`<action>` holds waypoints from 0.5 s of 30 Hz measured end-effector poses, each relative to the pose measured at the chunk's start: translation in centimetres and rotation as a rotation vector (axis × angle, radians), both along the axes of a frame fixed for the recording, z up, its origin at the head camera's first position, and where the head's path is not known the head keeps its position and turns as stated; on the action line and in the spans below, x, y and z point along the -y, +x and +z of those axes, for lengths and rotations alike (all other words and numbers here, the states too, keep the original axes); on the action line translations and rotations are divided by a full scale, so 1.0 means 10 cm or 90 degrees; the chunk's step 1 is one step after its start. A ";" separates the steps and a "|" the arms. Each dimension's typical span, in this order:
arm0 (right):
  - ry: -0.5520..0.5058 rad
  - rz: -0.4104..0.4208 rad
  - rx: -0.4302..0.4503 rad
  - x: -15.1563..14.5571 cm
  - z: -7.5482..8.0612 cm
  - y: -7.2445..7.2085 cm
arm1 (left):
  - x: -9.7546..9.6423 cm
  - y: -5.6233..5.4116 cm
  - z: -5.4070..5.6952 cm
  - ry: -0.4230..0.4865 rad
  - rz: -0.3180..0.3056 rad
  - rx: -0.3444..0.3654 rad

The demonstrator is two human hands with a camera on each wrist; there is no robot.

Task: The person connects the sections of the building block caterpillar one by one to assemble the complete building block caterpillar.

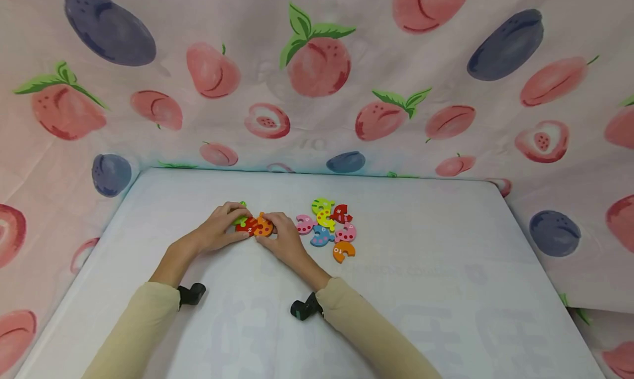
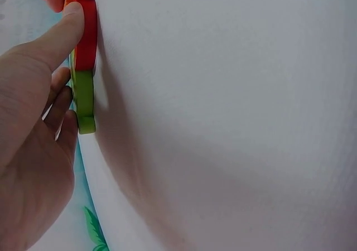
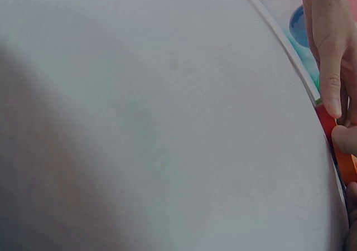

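On the left part of the white table, my left hand [image 1: 212, 230] holds a red puzzle piece [image 1: 247, 227] marked 2 between thumb and fingers. A green puzzle piece [image 2: 85, 95] adjoins the red one on its left, partly behind my left fingers in the head view. My right hand [image 1: 287, 240] pinches an orange dotted puzzle piece [image 1: 264, 226] by its edge. The orange piece touches the right side of the red one; whether they interlock I cannot tell. Both hands are close together over this short row.
Right of my right hand lies a loose cluster of puzzle pieces: pink [image 1: 305, 224], lime green [image 1: 322, 204], yellow [image 1: 325, 219], red [image 1: 342, 213], blue [image 1: 322, 236], another pink [image 1: 345, 232] and an orange one [image 1: 343, 252] marked 10. Fruit-patterned cloth [image 1: 317, 142] rises behind the table [image 1: 436, 313].
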State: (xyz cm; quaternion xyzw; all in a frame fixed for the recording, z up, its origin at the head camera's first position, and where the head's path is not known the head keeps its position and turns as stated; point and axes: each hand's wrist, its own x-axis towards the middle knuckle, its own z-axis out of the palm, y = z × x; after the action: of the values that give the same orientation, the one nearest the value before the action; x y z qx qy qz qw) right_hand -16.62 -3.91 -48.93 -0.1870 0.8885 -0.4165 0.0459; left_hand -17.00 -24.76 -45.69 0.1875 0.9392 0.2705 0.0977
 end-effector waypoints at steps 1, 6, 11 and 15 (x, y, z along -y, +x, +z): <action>0.004 0.000 -0.002 0.00 0.01 0.00 | 0.00 0.00 0.00 -0.001 0.001 -0.001; 0.021 0.000 -0.008 0.01 0.03 0.00 | -0.01 0.00 0.01 -0.003 0.001 -0.004; 0.031 -0.003 -0.017 0.02 -0.02 0.00 | -0.02 0.00 0.01 -0.007 0.004 0.000; 0.028 -0.003 -0.019 0.02 -0.03 0.01 | -0.07 0.01 -0.01 -0.008 0.031 -0.007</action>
State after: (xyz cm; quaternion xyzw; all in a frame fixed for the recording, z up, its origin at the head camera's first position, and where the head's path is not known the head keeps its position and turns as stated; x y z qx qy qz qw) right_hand -16.55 -4.13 -49.23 -0.1900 0.8986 -0.3939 0.0354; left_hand -16.92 -24.06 -45.76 0.1657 0.9457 0.2656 0.0869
